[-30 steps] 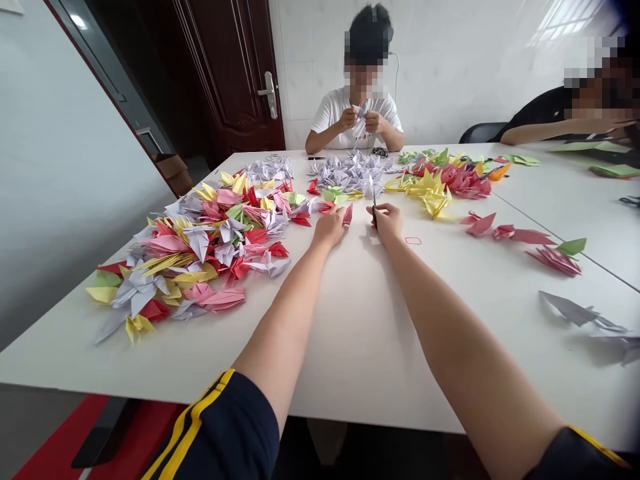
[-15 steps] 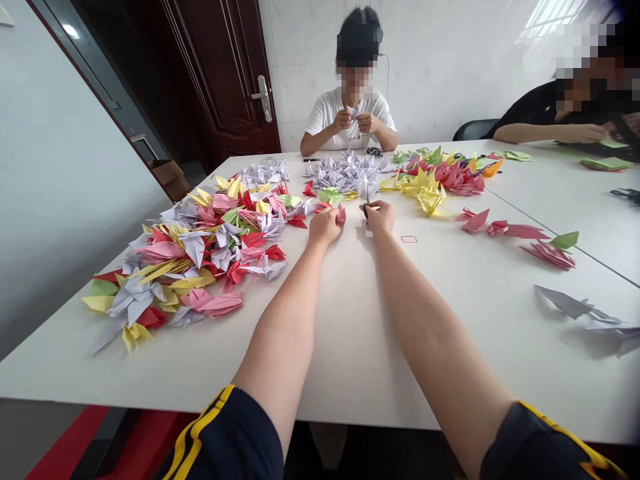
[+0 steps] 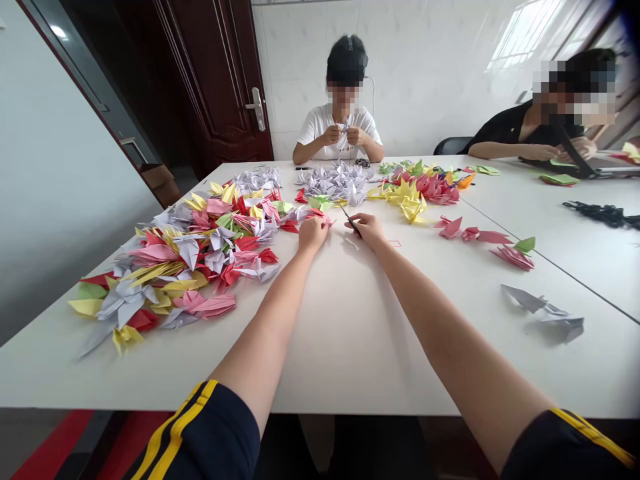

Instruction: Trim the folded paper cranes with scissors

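Both my arms reach far out over the white table [image 3: 350,333]. My left hand [image 3: 313,233] is closed on a small pink folded paper piece [image 3: 320,215] at the edge of the big heap of coloured origami [image 3: 200,247]. My right hand [image 3: 367,229] is closed round the handles of small dark scissors [image 3: 349,218], whose blades point up and left towards the pink piece. A tiny red paper scrap [image 3: 394,243] lies just right of my right hand.
A pale lilac origami pile [image 3: 337,180] and a yellow-pink one [image 3: 417,189] lie beyond my hands. Loose pink, green and grey pieces [image 3: 500,247] sit to the right. A person in white [image 3: 337,127] folds paper opposite; another in black [image 3: 530,130] sits at the far right.
The scissors have tilted from upright to leaning left towards the pink piece. My view has shifted, so hands and piles sit lower and further left in the frame.
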Demonstrator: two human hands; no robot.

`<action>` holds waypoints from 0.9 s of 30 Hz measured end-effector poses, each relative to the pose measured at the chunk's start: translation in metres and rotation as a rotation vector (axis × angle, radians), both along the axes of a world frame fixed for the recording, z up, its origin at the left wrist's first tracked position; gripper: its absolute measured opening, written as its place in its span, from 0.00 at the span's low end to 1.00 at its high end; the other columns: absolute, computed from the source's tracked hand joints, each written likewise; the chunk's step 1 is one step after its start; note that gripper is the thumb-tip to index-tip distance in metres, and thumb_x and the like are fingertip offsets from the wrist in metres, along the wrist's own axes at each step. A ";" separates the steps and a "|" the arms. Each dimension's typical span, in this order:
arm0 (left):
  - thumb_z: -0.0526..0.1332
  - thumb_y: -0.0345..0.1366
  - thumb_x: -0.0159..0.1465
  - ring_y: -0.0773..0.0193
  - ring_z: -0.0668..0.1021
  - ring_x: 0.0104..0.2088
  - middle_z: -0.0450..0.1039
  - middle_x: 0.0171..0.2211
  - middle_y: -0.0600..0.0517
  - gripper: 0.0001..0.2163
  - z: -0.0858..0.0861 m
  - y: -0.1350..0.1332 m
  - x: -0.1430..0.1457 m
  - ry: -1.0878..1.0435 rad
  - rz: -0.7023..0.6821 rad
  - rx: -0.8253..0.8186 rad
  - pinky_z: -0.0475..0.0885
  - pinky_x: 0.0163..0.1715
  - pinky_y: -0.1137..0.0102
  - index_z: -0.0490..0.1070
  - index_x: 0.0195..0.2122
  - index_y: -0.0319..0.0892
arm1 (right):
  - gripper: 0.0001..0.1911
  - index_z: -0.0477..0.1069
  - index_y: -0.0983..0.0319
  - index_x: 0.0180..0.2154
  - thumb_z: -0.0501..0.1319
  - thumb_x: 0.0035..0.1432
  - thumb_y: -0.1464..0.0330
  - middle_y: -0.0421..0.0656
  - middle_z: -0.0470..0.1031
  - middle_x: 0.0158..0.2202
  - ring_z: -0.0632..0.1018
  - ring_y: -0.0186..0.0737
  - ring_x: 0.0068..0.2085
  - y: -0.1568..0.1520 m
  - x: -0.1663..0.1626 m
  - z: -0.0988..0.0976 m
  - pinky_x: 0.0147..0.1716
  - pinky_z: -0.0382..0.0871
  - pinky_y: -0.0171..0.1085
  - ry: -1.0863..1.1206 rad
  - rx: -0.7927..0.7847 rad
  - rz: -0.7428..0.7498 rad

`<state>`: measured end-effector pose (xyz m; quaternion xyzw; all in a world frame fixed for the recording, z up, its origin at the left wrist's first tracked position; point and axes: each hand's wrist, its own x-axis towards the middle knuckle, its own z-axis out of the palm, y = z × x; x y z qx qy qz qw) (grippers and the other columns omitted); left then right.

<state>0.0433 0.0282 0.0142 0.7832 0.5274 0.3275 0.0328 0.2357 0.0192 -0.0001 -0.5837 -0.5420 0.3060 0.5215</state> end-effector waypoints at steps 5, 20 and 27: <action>0.60 0.37 0.66 0.59 0.76 0.37 0.78 0.33 0.46 0.12 -0.003 -0.008 -0.003 0.039 0.004 0.002 0.66 0.38 0.68 0.76 0.27 0.40 | 0.21 0.79 0.61 0.35 0.71 0.41 0.54 0.35 0.68 0.19 0.65 0.31 0.19 -0.009 -0.003 0.000 0.20 0.58 0.32 0.008 0.006 0.024; 0.53 0.28 0.68 0.62 0.77 0.37 0.78 0.40 0.48 0.12 0.000 -0.023 -0.002 0.066 -0.052 -0.002 0.64 0.34 0.70 0.68 0.50 0.43 | 0.24 0.79 0.61 0.37 0.73 0.39 0.52 0.35 0.70 0.18 0.65 0.30 0.18 -0.046 0.016 0.004 0.21 0.57 0.31 -0.017 -0.028 0.087; 0.53 0.28 0.68 0.58 0.77 0.45 0.76 0.47 0.44 0.12 0.001 -0.020 0.000 0.142 -0.096 -0.041 0.67 0.39 0.70 0.75 0.45 0.42 | 0.26 0.77 0.61 0.35 0.72 0.39 0.50 0.35 0.70 0.19 0.67 0.30 0.18 -0.058 0.024 0.002 0.20 0.59 0.31 -0.036 -0.034 -0.038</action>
